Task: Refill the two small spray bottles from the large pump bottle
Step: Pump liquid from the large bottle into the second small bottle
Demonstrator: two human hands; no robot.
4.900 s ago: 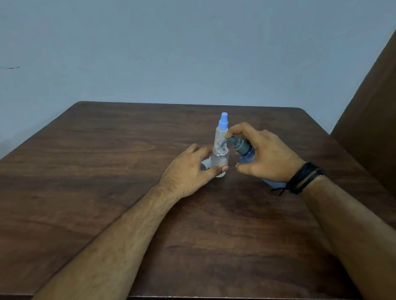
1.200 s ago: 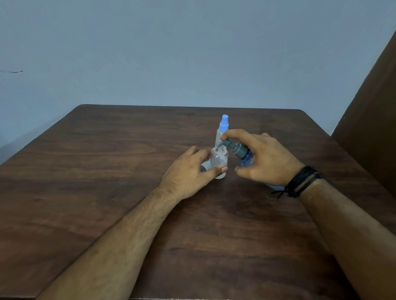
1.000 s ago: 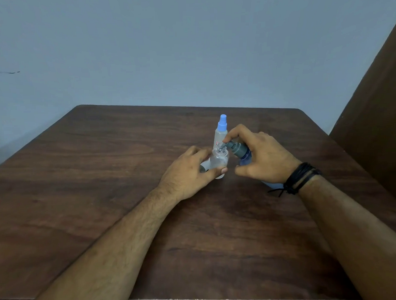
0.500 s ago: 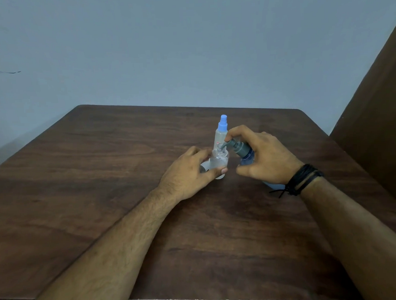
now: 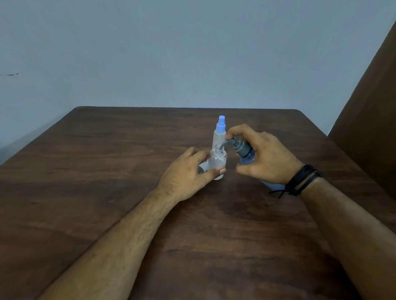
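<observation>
A small clear spray bottle (image 5: 217,163) with no cap stands on the wooden table (image 5: 104,186). My left hand (image 5: 189,174) grips it, thumb across its front. My right hand (image 5: 263,157) holds the large blue pump bottle (image 5: 246,158), tilted, with a finger on its grey pump head (image 5: 236,146). The spout points into the open neck of the small bottle. A second small spray bottle (image 5: 220,134) with a light blue sprayer stands upright just behind. A grey cap-like piece (image 5: 45,174) is half hidden under my left hand.
A dark wooden panel (image 5: 375,121) rises at the right beside the table. The pale wall (image 5: 189,49) lies behind the far edge. Black cord bracelets (image 5: 301,180) circle my right wrist.
My right finger pressed the pump head down about a second ago and it has come back up. Both bottles and my left hand stay where they were.
</observation>
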